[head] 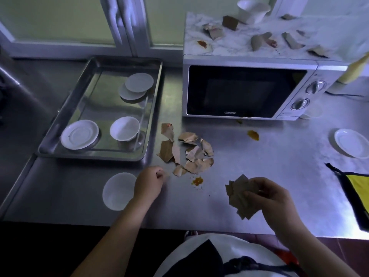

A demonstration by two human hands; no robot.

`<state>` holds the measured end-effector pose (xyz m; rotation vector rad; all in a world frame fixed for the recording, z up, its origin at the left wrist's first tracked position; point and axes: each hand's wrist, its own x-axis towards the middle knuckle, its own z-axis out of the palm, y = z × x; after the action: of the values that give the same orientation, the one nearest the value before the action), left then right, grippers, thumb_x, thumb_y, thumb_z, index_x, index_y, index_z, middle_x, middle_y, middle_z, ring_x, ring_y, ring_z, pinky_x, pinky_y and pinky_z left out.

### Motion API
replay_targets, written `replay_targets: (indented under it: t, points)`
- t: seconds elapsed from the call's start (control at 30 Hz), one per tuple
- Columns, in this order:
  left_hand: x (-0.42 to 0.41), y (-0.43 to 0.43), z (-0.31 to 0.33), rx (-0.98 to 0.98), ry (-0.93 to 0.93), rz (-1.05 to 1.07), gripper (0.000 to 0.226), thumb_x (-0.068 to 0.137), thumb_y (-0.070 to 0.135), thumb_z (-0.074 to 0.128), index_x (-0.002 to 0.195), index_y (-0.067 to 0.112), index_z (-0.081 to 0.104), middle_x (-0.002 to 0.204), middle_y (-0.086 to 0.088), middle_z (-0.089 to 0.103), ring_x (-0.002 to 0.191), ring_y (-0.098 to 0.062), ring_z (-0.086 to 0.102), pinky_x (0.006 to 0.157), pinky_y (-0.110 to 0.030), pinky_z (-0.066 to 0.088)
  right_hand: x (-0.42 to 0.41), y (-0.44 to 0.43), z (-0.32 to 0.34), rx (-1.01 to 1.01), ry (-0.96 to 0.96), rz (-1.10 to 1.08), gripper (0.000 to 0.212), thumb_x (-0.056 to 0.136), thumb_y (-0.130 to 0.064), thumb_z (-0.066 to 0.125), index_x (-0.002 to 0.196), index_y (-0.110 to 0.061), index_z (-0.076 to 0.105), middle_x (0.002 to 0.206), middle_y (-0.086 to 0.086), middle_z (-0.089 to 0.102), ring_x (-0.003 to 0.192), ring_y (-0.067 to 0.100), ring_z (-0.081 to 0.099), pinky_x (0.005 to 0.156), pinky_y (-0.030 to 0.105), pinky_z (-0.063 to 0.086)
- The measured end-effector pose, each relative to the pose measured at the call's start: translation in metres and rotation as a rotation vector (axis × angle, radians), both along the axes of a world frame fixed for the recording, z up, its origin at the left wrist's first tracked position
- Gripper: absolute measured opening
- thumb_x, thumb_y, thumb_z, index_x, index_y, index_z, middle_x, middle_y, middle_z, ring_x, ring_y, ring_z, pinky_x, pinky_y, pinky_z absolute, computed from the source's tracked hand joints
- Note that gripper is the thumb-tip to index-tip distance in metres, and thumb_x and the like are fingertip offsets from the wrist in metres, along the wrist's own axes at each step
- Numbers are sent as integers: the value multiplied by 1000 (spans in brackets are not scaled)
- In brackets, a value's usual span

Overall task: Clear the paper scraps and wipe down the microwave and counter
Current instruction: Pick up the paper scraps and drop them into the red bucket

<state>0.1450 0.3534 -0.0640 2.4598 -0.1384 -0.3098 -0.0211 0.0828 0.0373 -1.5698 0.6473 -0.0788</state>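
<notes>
A pile of torn brown paper scraps (189,150) lies on the steel counter (259,176) in front of the white microwave (247,90). More scraps (259,40) and reddish smears sit on the microwave's marbled top. My right hand (269,196) grips a bunch of brown scraps (238,194) above the counter. My left hand (149,182) is curled at the pile's near left edge and seems to pinch a small scrap (166,175). Orange stains (198,180) mark the counter.
A steel tray (60,124) at left holds small white dishes and a bowl. A white bowl (117,190) sits beside my left wrist. A saucer (352,142) and a yellow-black cloth (357,188) lie at right. A white bowl (252,11) stands on the microwave.
</notes>
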Motion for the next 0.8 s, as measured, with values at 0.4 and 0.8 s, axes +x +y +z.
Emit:
replay_targets:
  t: [0.4, 0.8]
  points:
    - [-72, -33, 88, -859, 348, -22, 34, 81, 1, 73, 97, 31, 78, 88, -2, 76, 75, -15, 72, 64, -27, 57, 39, 41, 21, 16, -149, 422, 21, 77, 17, 70, 84, -2, 70, 111, 2, 69, 78, 38, 71, 70, 53, 60]
    - [-82, -37, 97, -911, 422, -153, 40, 76, -4, 77, 109, 18, 71, 105, -9, 75, 97, -20, 71, 79, -27, 56, 28, 32, 20, -99, -100, 483, 36, 83, 16, 64, 83, -16, 79, 78, 8, 76, 71, 22, 73, 69, 36, 58]
